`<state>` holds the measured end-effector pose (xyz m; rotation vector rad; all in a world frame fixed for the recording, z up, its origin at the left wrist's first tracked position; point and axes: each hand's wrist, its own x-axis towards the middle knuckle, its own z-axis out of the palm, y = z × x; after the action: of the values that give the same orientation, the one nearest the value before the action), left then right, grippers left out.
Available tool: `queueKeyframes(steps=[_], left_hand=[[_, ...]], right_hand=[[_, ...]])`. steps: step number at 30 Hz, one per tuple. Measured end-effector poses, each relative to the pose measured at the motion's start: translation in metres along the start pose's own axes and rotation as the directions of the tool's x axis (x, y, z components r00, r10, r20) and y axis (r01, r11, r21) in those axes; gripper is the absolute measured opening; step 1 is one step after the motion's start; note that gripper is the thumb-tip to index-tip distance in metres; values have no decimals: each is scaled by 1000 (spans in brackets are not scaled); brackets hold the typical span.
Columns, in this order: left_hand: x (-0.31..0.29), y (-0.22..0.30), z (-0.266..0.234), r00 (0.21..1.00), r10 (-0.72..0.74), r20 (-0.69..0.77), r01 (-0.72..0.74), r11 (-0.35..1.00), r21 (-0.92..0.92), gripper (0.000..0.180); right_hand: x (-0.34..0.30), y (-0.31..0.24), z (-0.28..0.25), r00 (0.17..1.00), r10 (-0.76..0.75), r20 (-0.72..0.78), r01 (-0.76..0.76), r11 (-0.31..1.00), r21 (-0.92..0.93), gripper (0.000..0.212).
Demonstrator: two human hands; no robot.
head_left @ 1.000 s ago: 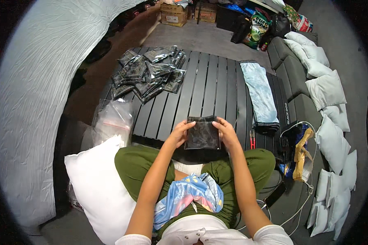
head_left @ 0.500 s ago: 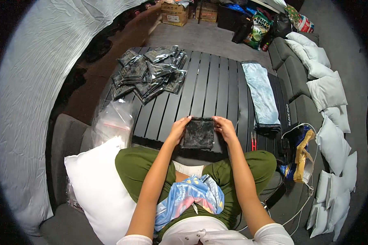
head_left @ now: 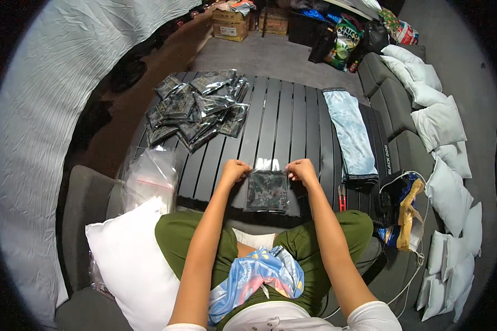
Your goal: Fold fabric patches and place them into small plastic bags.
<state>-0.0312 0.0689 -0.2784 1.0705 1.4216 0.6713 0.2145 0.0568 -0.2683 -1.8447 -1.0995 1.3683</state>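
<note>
A folded dark item in a clear plastic bag (head_left: 267, 193) hangs upright over the near edge of the slatted table. My left hand (head_left: 236, 171) pinches the bag's upper left corner, and my right hand (head_left: 302, 170) pinches its upper right corner. Shiny clear plastic shows above the dark contents, between the two hands. Farther off on the left of the table lies a heap of similar dark packets (head_left: 196, 107) in glossy clear plastic. Nearer me, a stack of clear plastic bags (head_left: 149, 176) rests by the table's left edge.
A folded light-blue cloth (head_left: 350, 129) and red-handled snips (head_left: 342, 198) lie on the right of the dark slatted table (head_left: 281, 110). Beside my left leg leans a white pillow (head_left: 132, 265). White cushions (head_left: 439, 121) line the right; a white cable (head_left: 406, 287) trails there.
Both hands have moved slightly toward me, and the bag sits lower in view. Their grip now sits at the top corners, with bright clear plastic showing above the dark item.
</note>
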Motion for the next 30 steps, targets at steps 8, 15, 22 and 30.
queueKeyframes(steps=[8,15,22,30], left_hand=[[15,9,2,994,-105,-15,99,972,-214,6],[24,14,5,983,-179,-37,154,921,-358,9],[16,4,4,988,-153,-11,131,880,-456,5],[8,-2,6,999,23,-22,-30,910,-413,18]], right_hand=[[4,-3,4,996,56,68,-80,898,432,8],[10,1,9,999,47,7,-45,877,479,7],[3,6,8,999,-7,49,-19,855,519,11],[-2,13,4,995,-92,37,62,864,500,11]])
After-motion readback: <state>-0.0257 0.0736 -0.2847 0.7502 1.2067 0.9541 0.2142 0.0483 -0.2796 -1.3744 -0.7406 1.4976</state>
